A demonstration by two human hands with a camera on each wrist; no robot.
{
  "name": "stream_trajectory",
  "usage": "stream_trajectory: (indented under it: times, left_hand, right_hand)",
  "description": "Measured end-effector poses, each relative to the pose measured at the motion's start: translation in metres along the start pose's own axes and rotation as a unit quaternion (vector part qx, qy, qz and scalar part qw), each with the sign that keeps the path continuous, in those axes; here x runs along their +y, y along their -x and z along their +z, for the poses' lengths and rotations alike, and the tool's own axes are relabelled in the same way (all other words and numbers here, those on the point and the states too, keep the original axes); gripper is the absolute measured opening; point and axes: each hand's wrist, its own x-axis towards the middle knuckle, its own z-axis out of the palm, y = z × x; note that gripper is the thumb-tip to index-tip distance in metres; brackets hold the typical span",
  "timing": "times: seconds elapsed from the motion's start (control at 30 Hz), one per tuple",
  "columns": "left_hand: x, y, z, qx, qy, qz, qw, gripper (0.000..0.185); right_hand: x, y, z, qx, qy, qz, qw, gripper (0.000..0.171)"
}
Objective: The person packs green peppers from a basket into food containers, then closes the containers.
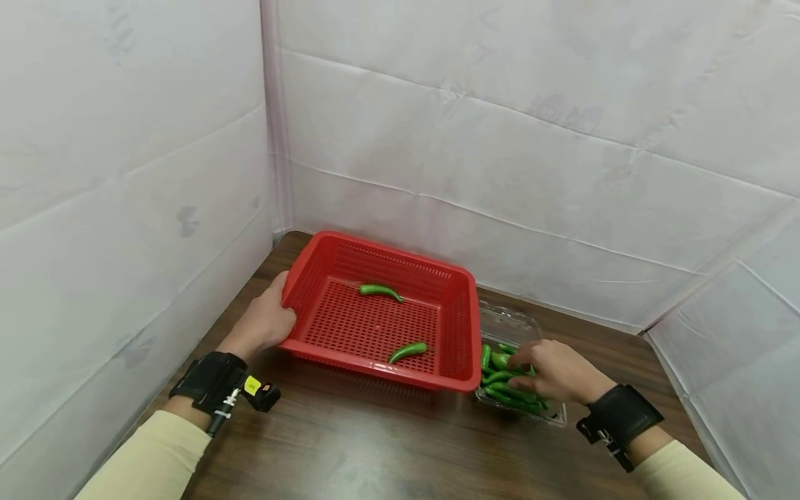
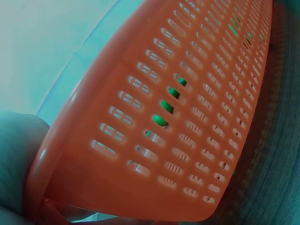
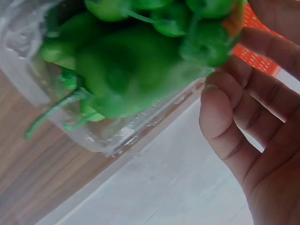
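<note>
My left hand point(image 1: 265, 318) grips the left rim of a red perforated plastic basket point(image 1: 378, 368). Two green chillies lie apart on the basket floor, one toward the back point(image 1: 380, 289) and one near the front point(image 1: 408, 351). Right of the basket, a clear plastic box point(image 1: 556, 417) holds several green chillies point(image 1: 500, 377). My right hand point(image 1: 559, 371) reaches into this box, thumb and fingers parted over the chillies. In the right wrist view its fingertips point(image 3: 216, 110) are beside the chillies point(image 3: 136, 70), and no chilli shows pinched between them.
The box's clear lid point(image 1: 507, 321) stands raised at its back, close to the basket's right wall. Beneath everything is a dark brown wooden table point(image 1: 350, 444). White sheet walls point(image 1: 437, 132) rise behind the table and at both sides.
</note>
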Motion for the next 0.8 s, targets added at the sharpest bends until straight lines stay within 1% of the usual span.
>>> stream_trajectory:
  times: [0.17, 0.3, 0.4, 0.47, 0.53, 0.63, 0.7, 0.8]
  left_hand:
    - [-0.001, 0.000, 0.000, 0.001, 0.005, -0.007, 1.0000, 0.077]
    - [0.000, 0.000, 0.000, -0.001, 0.009, -0.009, 0.9999, 0.077]
    - [0.001, 0.000, 0.000, 0.000, 0.008, -0.007, 0.9999, 0.077]
    - [0.001, 0.000, -0.001, 0.000, 0.006, -0.002, 1.0000, 0.077]
    - [0.001, 0.001, -0.001, -0.001, 0.007, 0.001, 1.0000, 0.077]
    - [0.001, 0.001, -0.001, -0.002, 0.010, 0.005, 0.9999, 0.076]
    - [0.000, 0.002, -0.001, -0.002, 0.015, 0.005, 0.9999, 0.076]
    - [0.002, 0.003, -0.001, -0.003, 0.016, 0.005, 0.9999, 0.074]
  right_hand:
    - [-0.003, -0.017, -0.012, 0.026, 0.010, -0.016, 0.999, 0.015]
    - [-0.010, -0.039, -0.026, 0.043, 0.012, -0.033, 0.998, 0.009]
    - [-0.018, -0.060, -0.037, 0.043, 0.006, -0.040, 0.998, 0.006]
    - [-0.026, -0.075, -0.043, 0.032, 0.004, -0.043, 0.999, 0.003]
    - [-0.035, -0.091, -0.047, 0.022, 0.016, -0.053, 0.998, 0.000]
    - [-0.048, -0.117, -0.048, -0.003, 0.039, -0.074, 0.997, 0.002]
    - [-0.056, -0.135, -0.046, -0.022, 0.052, -0.090, 0.994, 0.005]
    - [-0.069, -0.159, -0.042, -0.069, 0.055, -0.096, 0.991, 0.013]
